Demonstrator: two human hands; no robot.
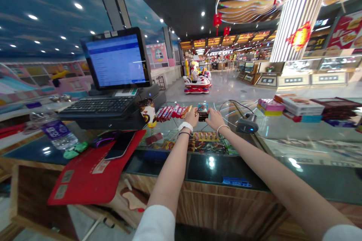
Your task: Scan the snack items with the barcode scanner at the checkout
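My left hand [192, 117] and my right hand [215, 119] reach out over the glass counter [169, 138]. Between them is a small dark box with a blue top [203, 108], its sides pressed by the fingers of both hands. What is printed on it is too small to read. Red-wrapped snack packets [169, 113] lie in a row just left of my left hand, with a few gold-coloured ones closest to it. Beyond these packets stands a brown, white and yellow snack cup [148, 113]. A grey scanner-like device [247, 124] with a blue light sits to the right of my right hand.
On the left, a touchscreen monitor [117, 60] and keyboard [98, 106] stand on the counter. A phone [120, 145] lies on a red mat [93, 180], near a water bottle [58, 132]. Stacked boxes [302, 105] occupy the right side. A black cable [240, 103] runs behind the device.
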